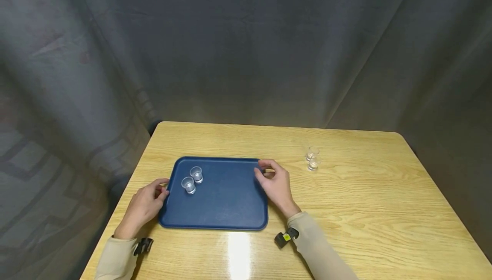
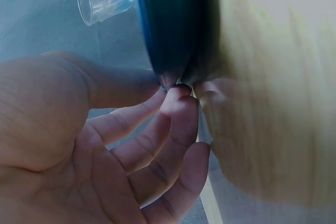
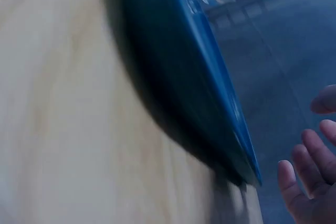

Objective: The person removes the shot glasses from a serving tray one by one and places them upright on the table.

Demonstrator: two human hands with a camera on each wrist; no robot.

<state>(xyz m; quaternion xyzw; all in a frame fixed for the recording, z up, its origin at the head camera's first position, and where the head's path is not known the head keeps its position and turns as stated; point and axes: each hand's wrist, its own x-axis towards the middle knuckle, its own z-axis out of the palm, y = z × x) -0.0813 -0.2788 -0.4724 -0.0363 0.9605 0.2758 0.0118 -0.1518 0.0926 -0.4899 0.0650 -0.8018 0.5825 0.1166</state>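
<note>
A blue rectangular tray lies across the left half of the wooden table. Two small clear glasses, a nearer glass and a farther glass, stand upright on its left part. My left hand pinches the tray's left rim; in the left wrist view the thumb meets the rim and fingertips reach its underside. At the right rim is my right hand, thumb and fingers spread apart. The right wrist view shows these fingers loosely bent and apart from the tray's edge, holding nothing.
Two more clear glasses, a front glass and a back glass, stand close together on the table, right of the tray. Grey curtains hang behind and beside the table.
</note>
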